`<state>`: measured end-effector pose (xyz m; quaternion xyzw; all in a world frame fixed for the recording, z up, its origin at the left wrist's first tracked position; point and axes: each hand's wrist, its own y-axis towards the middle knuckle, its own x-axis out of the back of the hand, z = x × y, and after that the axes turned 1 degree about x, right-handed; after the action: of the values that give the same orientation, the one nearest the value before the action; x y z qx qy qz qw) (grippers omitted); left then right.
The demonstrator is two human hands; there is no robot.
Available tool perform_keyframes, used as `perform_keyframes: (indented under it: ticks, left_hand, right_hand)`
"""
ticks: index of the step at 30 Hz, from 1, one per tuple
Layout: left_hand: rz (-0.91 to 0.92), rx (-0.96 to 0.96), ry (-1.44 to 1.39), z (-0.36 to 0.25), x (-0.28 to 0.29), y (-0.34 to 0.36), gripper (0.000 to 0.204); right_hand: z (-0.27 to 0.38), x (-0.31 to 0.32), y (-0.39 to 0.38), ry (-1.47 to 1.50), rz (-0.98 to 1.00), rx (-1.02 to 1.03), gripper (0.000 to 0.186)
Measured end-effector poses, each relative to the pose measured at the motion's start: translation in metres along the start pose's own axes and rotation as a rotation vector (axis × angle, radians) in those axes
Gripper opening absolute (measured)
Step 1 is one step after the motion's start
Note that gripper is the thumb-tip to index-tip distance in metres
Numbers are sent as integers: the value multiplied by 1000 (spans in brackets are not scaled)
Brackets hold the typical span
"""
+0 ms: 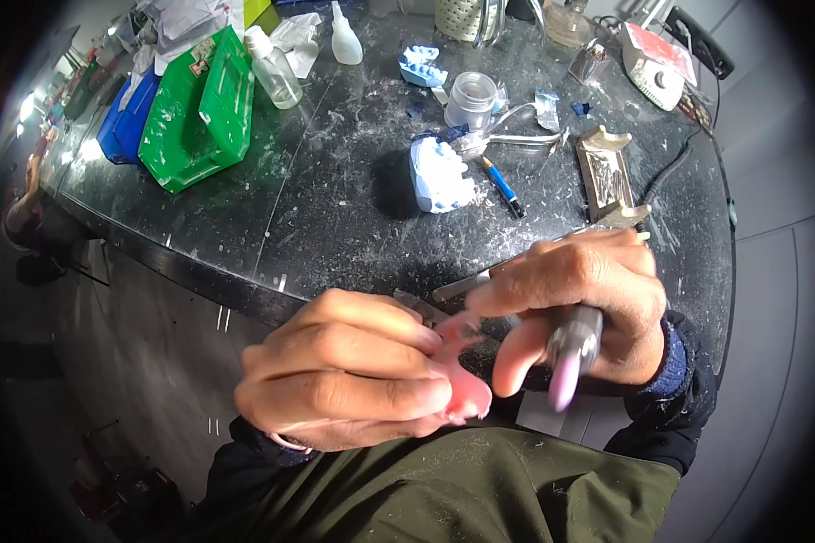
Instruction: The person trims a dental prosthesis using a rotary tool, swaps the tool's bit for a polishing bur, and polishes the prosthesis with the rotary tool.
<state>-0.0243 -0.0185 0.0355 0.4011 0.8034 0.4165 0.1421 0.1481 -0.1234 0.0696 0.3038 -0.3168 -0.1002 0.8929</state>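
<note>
My left hand (344,371) is closed on a thin, curved pink denture base (466,394), held over my lap at the bench's front edge. My right hand (589,299) is beside it, fingers curled around a dark cylindrical tool (578,335) with a purple tip (565,385). The tool is blurred and its exact kind is unclear. The right index fingertip is at the far end of the pink piece; whether it touches cannot be told. Behind that hand a slim metal instrument (462,286) lies partly hidden. A white and blue plaster dental cast (439,176) stands beyond my hands.
On the dusty black bench (326,199) are a green bin (177,136), a blue bin (122,122), a clear bottle (276,72), a white dropper bottle (346,38), a blue cast (419,68), a clear jar (470,101), a blue pencil (503,185) and a white control box (652,77).
</note>
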Motion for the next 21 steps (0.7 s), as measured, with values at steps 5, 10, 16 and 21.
perform_keyframes:
  ticks: [5, 10, 16, 21]
  left_hand:
    - [-87, -79, 180, -2, -2, -8, 32]
    - [-53, -127, 263, -6, 0, -4, 28]
    - [-16, -127, 331, -9, 1, -3, 26]
    - [22, -210, 338, -3, 4, -4, 29]
  right_hand:
    - [0, 13, 1, -367, 170, 17, 65]
    - [0, 10, -5, -526, 149, 56, 68]
    - [0, 10, -4, -584, 170, 86, 67]
    - [-2, 7, -7, -581, 142, 162, 66]
